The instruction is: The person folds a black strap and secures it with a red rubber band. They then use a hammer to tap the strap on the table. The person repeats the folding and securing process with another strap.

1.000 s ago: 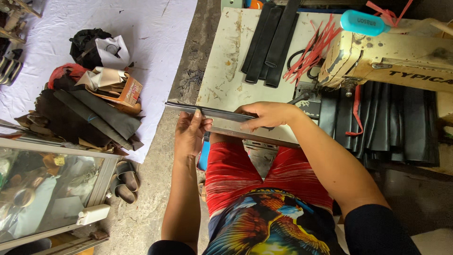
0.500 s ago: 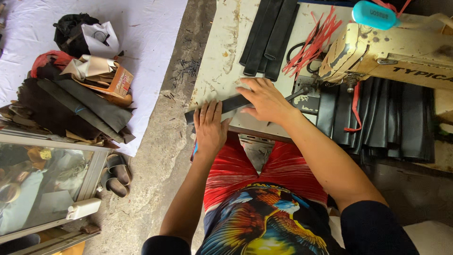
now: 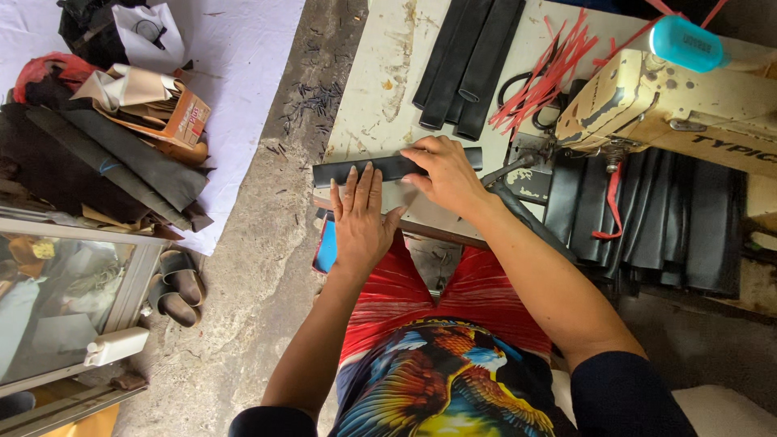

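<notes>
A long black strip of material [image 3: 380, 168] lies across the near left corner of the worn white sewing table [image 3: 380, 89]. My left hand [image 3: 362, 217] rests flat with fingers together, its fingertips on the strip's lower edge. My right hand [image 3: 447, 171] presses down on the middle of the strip with curled fingers. Neither hand lifts it.
A cream sewing machine [image 3: 647, 97] stands at the right with a teal cap on top. Red cords [image 3: 544, 77] and several black strips [image 3: 468, 61] lie farther back. More black strips [image 3: 647, 210] hang at the right. A pile of leather scraps [image 3: 105, 137] and sandals [image 3: 174, 287] are on the floor left.
The strip, held raised and tilted between both hands a second ago, now lies flat on the table. Both hands have moved up onto it and press it down.
</notes>
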